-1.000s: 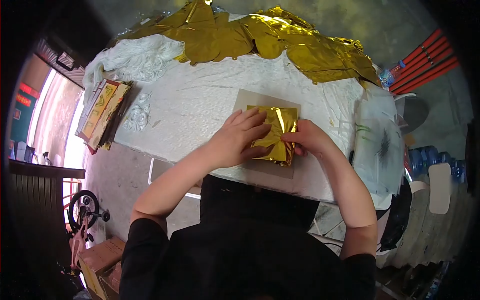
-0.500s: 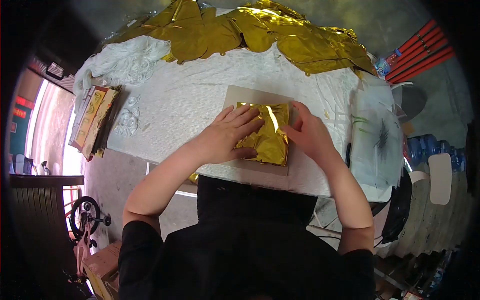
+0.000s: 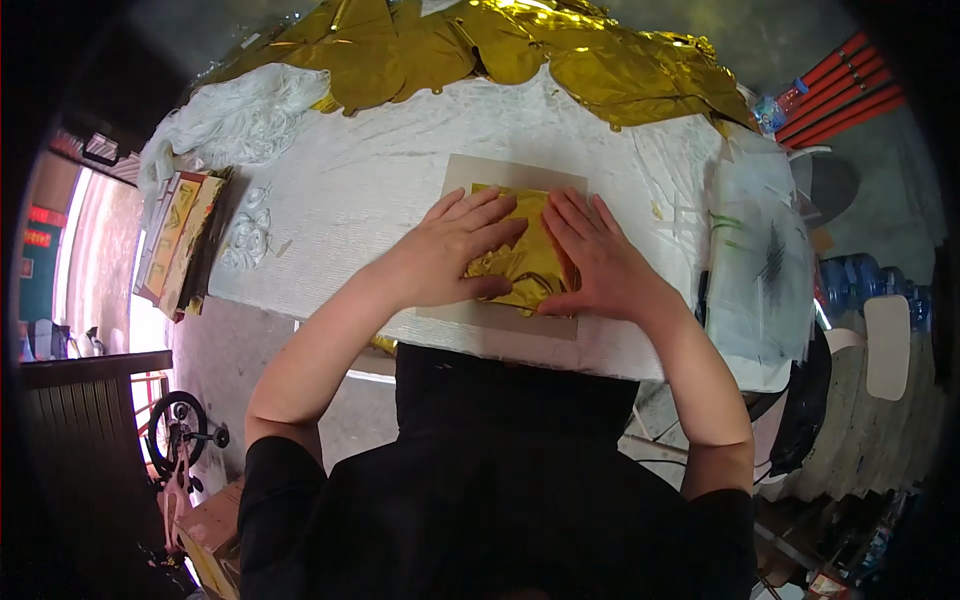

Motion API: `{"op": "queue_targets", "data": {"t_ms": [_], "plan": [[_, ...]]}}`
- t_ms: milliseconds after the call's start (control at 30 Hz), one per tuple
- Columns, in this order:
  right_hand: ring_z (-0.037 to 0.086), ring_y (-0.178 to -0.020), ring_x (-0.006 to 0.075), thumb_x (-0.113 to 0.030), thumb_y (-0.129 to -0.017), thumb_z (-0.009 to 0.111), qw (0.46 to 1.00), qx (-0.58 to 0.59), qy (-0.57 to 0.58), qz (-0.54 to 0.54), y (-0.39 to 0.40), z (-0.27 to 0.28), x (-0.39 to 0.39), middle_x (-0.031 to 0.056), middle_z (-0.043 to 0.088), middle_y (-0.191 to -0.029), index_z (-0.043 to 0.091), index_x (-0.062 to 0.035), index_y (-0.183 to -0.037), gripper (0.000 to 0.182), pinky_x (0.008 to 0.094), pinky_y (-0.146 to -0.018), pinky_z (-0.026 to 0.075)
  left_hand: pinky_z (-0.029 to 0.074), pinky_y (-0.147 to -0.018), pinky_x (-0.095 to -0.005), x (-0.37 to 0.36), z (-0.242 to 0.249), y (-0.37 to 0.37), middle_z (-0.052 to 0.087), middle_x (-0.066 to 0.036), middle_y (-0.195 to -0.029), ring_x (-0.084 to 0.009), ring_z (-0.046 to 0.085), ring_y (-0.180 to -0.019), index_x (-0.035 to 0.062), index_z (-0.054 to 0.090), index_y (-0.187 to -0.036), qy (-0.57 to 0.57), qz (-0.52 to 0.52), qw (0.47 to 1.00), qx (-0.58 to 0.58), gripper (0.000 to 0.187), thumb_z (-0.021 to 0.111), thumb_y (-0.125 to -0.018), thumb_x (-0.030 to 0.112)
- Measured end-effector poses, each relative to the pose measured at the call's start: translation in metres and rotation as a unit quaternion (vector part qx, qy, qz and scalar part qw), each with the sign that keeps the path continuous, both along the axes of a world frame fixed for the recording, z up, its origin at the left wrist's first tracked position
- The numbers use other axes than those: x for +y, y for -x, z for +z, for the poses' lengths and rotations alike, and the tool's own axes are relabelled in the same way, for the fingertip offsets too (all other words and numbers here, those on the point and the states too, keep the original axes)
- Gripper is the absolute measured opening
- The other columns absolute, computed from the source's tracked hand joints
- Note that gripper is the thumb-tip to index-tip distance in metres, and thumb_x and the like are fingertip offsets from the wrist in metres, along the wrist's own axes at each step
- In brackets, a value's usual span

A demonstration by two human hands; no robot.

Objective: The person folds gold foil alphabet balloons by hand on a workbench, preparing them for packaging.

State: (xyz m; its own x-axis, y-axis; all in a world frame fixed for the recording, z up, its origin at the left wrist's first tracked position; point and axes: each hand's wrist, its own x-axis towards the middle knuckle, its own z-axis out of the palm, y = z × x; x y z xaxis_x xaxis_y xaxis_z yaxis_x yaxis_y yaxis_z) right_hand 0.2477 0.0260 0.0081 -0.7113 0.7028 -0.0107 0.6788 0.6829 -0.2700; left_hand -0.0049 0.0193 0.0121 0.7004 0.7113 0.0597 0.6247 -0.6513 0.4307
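A folded square of shiny gold foil (image 3: 533, 225) lies on a grey-beige board (image 3: 520, 173) near the table's front edge. My left hand (image 3: 447, 250) rests flat over the foil's left side, its fingers apart. Along the right side lies my right hand (image 3: 608, 265), palm down with the fingers stretched out and the thumb near the lower edge. Both hands cover the foil's side edges. Its middle strip shows between them, with creases towards the bottom.
Large gold foil sheets (image 3: 630, 85) spread along the table's far edge. White string (image 3: 245, 115) is heaped at the far left, above a stack of printed boards (image 3: 180, 240). Clear plastic sheets (image 3: 755, 270) lie at the right. A plastic bottle (image 3: 780, 108) is beyond the far right corner.
My right hand has moved from the foil's right edge onto its right side and flattened out. My left hand has stayed on the left side. The camera view has shifted slightly.
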Motion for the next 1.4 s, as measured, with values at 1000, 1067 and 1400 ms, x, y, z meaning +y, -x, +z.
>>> {"op": "queue_targets", "data": {"t_ms": [1000, 1067, 1400], "plan": [[0.031, -0.136, 0.0354, -0.019, -0.094, 0.049, 0.981, 0.167, -0.041, -0.085, 0.005, -0.014, -0.002, 0.0203, 0.040, -0.141, 0.046, 0.0021, -0.132, 0.043, 0.0425, -0.113, 0.023, 0.019, -0.115, -0.0445, 0.002, -0.011, -0.013, 0.032, -0.017, -0.148, -0.0331, 0.021, -0.141, 0.0107, 0.042, -0.139, -0.047, -0.004, 0.999, 0.006, 0.077, 0.068, -0.076, 0.047], [0.029, -0.137, 0.0348, -0.021, -0.094, 0.049, 0.985, 0.142, -0.056, -0.078, 0.005, -0.023, -0.004, 0.0202, 0.038, -0.143, 0.043, 0.0023, -0.134, 0.047, 0.0434, -0.113, 0.021, 0.018, -0.114, -0.0448, 0.002, -0.011, -0.016, 0.032, -0.017, -0.148, -0.0333, 0.021, -0.141, 0.0103, 0.042, -0.139, -0.049, -0.003, 0.999, 0.011, 0.077, 0.068, -0.077, 0.047], [0.027, -0.138, 0.0342, -0.025, -0.094, 0.046, 0.992, 0.080, -0.074, -0.069, 0.004, -0.029, -0.003, 0.0212, 0.031, -0.147, 0.034, 0.0023, -0.139, 0.054, 0.0449, -0.114, 0.019, 0.036, -0.099, -0.0436, -0.013, 0.005, -0.032, 0.055, -0.011, -0.114, -0.0324, 0.051, -0.110, 0.0083, 0.060, -0.104, -0.054, -0.045, 0.988, -0.137, 0.050, 0.081, -0.060, 0.022]]}}
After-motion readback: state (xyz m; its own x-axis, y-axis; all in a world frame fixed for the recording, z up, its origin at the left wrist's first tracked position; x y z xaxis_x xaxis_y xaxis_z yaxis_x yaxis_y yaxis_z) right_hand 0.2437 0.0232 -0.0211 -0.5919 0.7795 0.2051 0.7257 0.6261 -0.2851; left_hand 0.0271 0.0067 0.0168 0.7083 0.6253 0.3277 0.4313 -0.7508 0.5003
